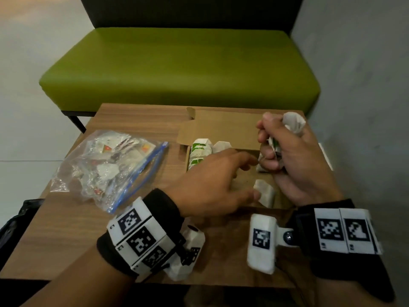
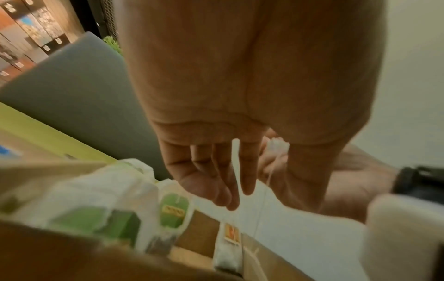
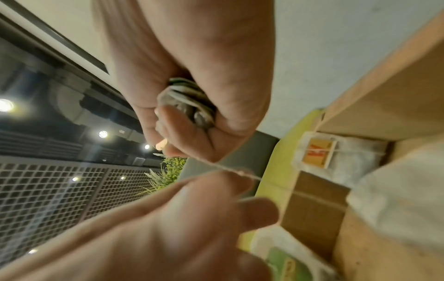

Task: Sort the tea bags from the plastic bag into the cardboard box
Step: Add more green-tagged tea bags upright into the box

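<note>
An open cardboard box [image 1: 221,129] lies on the wooden table [image 1: 77,240]. Tea bags with green tags [image 1: 198,151] stand in a row at its left end. My right hand [image 1: 272,151] hovers over the box's right side, fist curled round a bunch of tea bags [image 1: 293,124], seen wadded in the palm [image 3: 190,100]. A thin string [image 3: 211,164] runs from that fist across the fingers of my left hand [image 1: 243,173], which reaches over the box with fingers relaxed [image 2: 228,180]. A loose tea bag [image 1: 265,192] lies near its thumb. The clear zip plastic bag [image 1: 106,169] lies left of the box.
A green bench [image 1: 177,69] stands just behind the table. To the right is a grey wall [image 1: 365,85]. Something black [image 1: 13,222] sits off the table's left edge. A tea bag with a yellow tag [image 3: 317,154] rests against the box's inner wall.
</note>
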Demonstrator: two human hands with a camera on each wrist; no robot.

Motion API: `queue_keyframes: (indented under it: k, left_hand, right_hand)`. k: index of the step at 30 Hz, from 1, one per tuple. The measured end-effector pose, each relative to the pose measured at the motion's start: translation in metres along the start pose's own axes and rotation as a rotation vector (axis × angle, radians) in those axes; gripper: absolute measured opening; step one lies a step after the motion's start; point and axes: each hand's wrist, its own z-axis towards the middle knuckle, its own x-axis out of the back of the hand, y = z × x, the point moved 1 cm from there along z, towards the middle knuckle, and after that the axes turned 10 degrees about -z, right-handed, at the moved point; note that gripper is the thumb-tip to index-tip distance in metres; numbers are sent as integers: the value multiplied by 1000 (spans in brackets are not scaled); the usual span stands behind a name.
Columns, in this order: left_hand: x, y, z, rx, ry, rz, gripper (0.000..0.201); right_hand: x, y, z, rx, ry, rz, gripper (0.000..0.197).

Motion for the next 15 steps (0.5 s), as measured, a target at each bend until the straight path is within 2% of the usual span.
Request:
queue_keyframes:
  k: [3, 6, 11, 13, 15]
  left_hand:
    - [-14, 0, 2, -35, -55, 45, 56]
    - [-22, -3, 5, -73, -127, 74, 53]
    - [-28, -4, 8, -120, -179, 27, 63]
    - [-27, -7, 9, -146, -202, 22, 50]
    - [-23, -9, 10, -139, -212, 35, 28]
  right_hand:
    - [-4, -9, -4, 13, -76, 121, 20]
    - [-3, -18, -9, 16, -132, 233, 17]
    - [0, -30, -12, 36, -180, 356, 15]
    - [2, -30, -10, 32, -167, 378, 15]
    - [3, -27, -7, -5, -128, 403, 15]
